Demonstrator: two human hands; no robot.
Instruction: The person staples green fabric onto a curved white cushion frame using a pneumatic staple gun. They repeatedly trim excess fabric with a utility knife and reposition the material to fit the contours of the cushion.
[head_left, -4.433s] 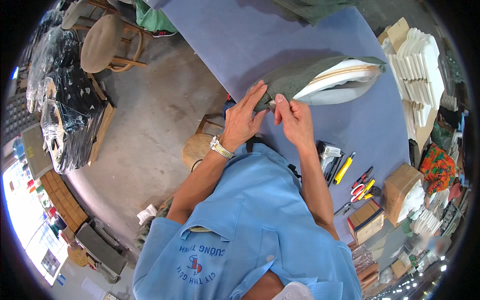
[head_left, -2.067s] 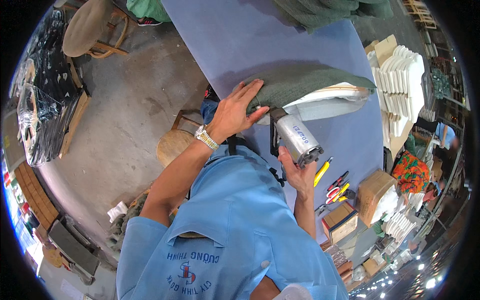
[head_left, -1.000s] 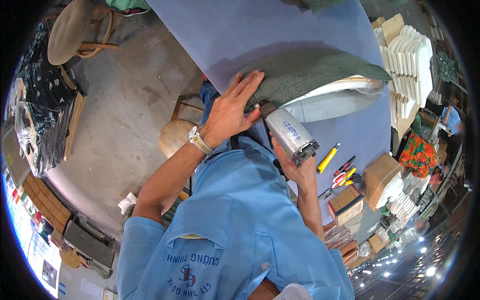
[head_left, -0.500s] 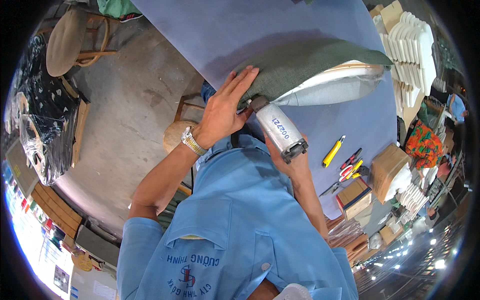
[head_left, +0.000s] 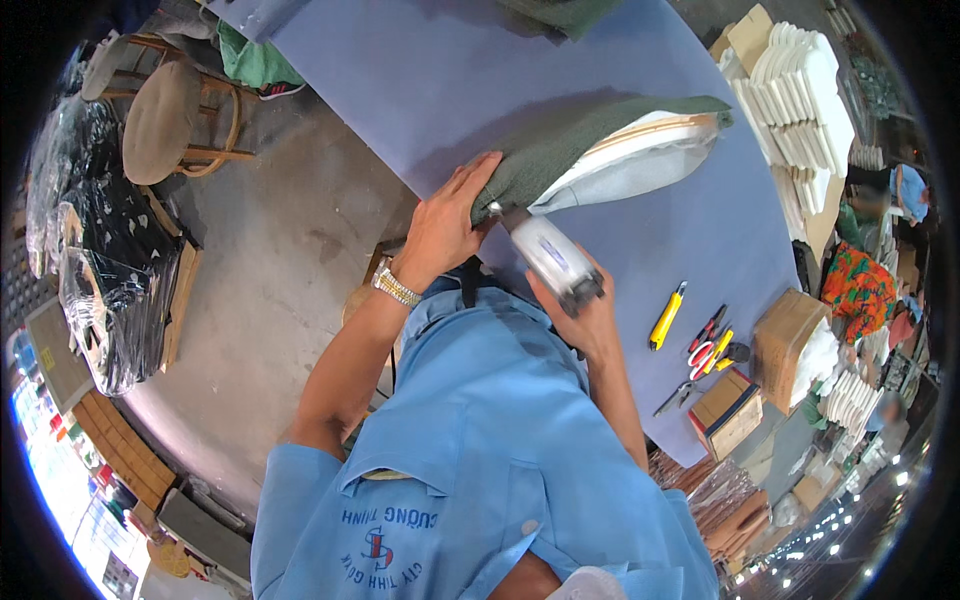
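Note:
A seat pad (head_left: 640, 135) wrapped in dark green fabric stands tilted on the blue-grey table, its pale inner side and white layers facing me. My left hand (head_left: 448, 225) holds its near left end, fingers stretched along the green fabric (head_left: 535, 165) and the thumb on the near side. A silver staple gun (head_left: 552, 255) is gripped in my right hand (head_left: 590, 315). The gun's dark nose points at the pad's edge beside my left thumb; whether it touches cannot be made out. A light grey cloth (head_left: 630, 178) hangs along the pad's lower side.
On the table (head_left: 650, 240) to the right lie a yellow utility knife (head_left: 667, 316), scissors (head_left: 703, 358), pliers (head_left: 675, 397) and a small box (head_left: 725, 412). A cardboard box (head_left: 788, 335) and stacked white pads (head_left: 795, 95) stand beyond. Stools (head_left: 160, 120) and plastic-wrapped goods (head_left: 115, 300) are at left.
The view has shifted. The pad has turned slightly, showing more of its inner side. The staple gun remains by my left thumb, now slightly blurred, and both hands keep their hold.

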